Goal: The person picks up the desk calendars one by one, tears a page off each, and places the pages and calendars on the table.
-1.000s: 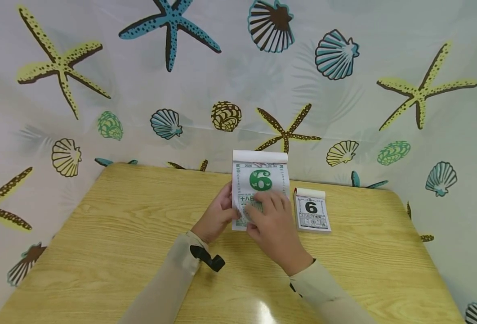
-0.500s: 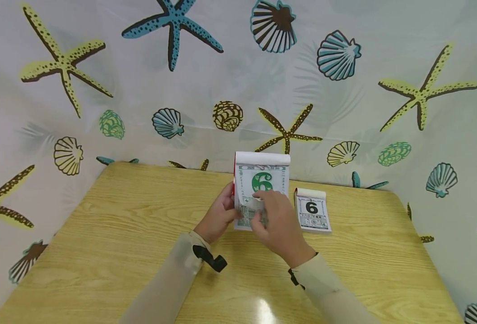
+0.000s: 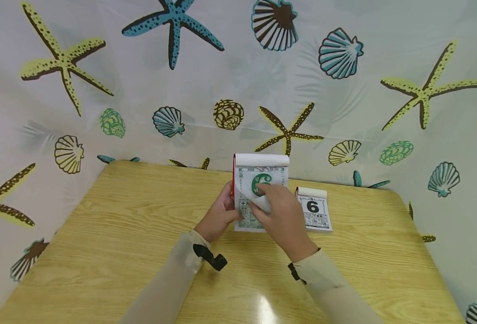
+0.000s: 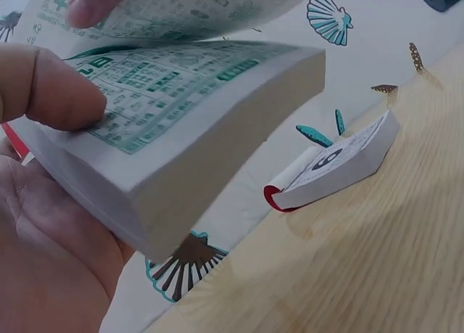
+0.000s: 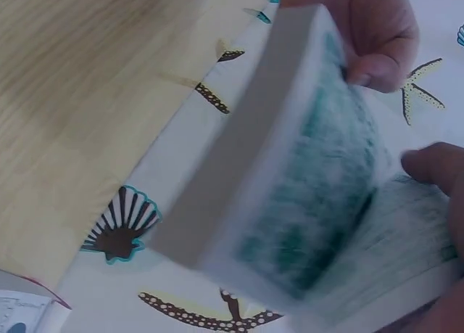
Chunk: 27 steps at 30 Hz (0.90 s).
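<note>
A thick tear-off calendar with green print and a red back is held up over the table. My left hand grips its lower left side, thumb on the printed face and palm behind the block. My right hand pinches the top sheet and bends it up and away from the block. In the head view that sheet's lower part curls toward the top, partly covering the big green 6. Under it another green-printed page shows. The right wrist view is blurred, but the lifted sheet appears beside the right fingers.
A smaller tear-off calendar with a black 6 lies on the wooden table, just right of my right hand. Behind the table hangs a pale cloth printed with starfish and shells.
The right fingers first lay on the page's lower half; they then took the top sheet's lower part and raised it, uncovering the page beneath. The left hand keeps its grip.
</note>
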Motion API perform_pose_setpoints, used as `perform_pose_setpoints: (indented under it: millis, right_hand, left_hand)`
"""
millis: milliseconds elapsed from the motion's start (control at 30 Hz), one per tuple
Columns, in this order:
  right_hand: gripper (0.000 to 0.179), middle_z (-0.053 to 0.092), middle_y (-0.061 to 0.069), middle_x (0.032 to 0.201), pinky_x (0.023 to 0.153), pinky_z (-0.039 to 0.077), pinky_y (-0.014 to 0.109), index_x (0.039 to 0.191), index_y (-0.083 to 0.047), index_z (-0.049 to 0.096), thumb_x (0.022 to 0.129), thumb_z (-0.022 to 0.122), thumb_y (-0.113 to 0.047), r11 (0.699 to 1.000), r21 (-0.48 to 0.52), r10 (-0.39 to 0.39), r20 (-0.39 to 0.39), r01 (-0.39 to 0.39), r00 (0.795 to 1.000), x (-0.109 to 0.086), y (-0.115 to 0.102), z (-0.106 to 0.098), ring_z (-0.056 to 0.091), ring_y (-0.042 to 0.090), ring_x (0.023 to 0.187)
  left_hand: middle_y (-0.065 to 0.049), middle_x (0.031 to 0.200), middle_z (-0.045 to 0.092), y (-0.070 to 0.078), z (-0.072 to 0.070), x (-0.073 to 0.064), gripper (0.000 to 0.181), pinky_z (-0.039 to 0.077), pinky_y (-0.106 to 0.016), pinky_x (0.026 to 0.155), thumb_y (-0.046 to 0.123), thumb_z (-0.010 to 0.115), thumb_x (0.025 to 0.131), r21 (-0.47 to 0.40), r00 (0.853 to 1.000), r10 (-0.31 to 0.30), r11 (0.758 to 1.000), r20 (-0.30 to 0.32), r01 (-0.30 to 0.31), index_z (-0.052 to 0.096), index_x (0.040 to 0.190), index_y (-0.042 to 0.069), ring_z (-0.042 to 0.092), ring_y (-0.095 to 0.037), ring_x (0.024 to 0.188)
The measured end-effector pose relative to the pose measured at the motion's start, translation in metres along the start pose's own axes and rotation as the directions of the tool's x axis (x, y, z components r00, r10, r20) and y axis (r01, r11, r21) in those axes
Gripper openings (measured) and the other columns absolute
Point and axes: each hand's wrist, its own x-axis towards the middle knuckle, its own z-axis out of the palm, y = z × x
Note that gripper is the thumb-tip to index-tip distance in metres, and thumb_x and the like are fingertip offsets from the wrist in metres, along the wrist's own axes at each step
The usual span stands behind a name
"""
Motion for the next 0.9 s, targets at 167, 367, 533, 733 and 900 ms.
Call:
perform_pose_setpoints:
  millis: [167,367,533,733,900]
  right_hand:
    - [0.014,0.074,0.002,0.090,0.067,0.059,0.033,0.092,-0.010,0.078,0.087,0.084,-0.021,0.995,-0.090,0.045,0.089,-0.037,0.995,0.004,-0.008,-0.009,0.069,0.019,0.082]
    - [0.033,0.062,0.000,0.070,0.043,0.044,0.028,0.074,-0.011,0.073,0.094,0.076,-0.037,0.970,-0.228,0.130,0.206,-0.082,0.970,0.013,-0.023,-0.019,0.056,0.015,0.056]
    - [0.036,0.065,0.008,0.082,0.057,0.052,0.039,0.090,-0.007,0.068,0.093,0.074,-0.043,0.938,-0.323,0.230,0.307,-0.127,0.923,0.022,-0.033,-0.016,0.061,0.026,0.071]
    - [0.036,0.064,0.011,0.086,0.065,0.052,0.045,0.094,-0.005,0.064,0.091,0.071,-0.040,0.924,-0.359,0.241,0.271,-0.134,0.932,0.027,-0.038,-0.006,0.060,0.031,0.078]
    - [0.038,0.067,0.012,0.090,0.068,0.053,0.044,0.099,-0.004,0.067,0.097,0.070,-0.042,0.923,-0.364,0.244,0.295,-0.127,0.924,0.027,-0.037,0.001,0.064,0.031,0.082]
  left_hand:
    - [-0.011,0.153,0.047,-0.003,0.001,0.000,0.096,0.052,-0.038,0.102,-0.022,0.049,0.078,0.019,0.999,-0.041,0.999,-0.005,0.041,0.024,0.158,0.024,0.052,-0.028,0.135]
    - [-0.010,0.153,0.047,-0.007,0.006,0.001,0.092,0.052,-0.036,0.101,-0.023,0.047,0.080,0.050,0.997,-0.074,0.996,0.004,0.074,0.027,0.156,0.024,0.053,-0.027,0.131]
    - [-0.011,0.150,0.050,-0.007,0.009,0.000,0.085,0.053,-0.034,0.096,-0.017,0.052,0.088,0.056,0.996,-0.089,0.995,0.005,0.088,0.026,0.157,0.025,0.057,-0.025,0.125]
    - [-0.008,0.149,0.052,0.000,0.015,0.000,0.074,0.051,-0.037,0.098,-0.006,0.056,0.099,0.097,0.995,-0.092,0.991,-0.035,0.095,0.026,0.157,0.030,0.057,-0.026,0.126]
    - [-0.005,0.151,0.051,0.004,0.019,0.002,0.076,0.050,-0.036,0.100,-0.008,0.054,0.097,0.109,0.994,-0.081,0.990,-0.069,0.088,0.026,0.156,0.030,0.057,-0.025,0.126]
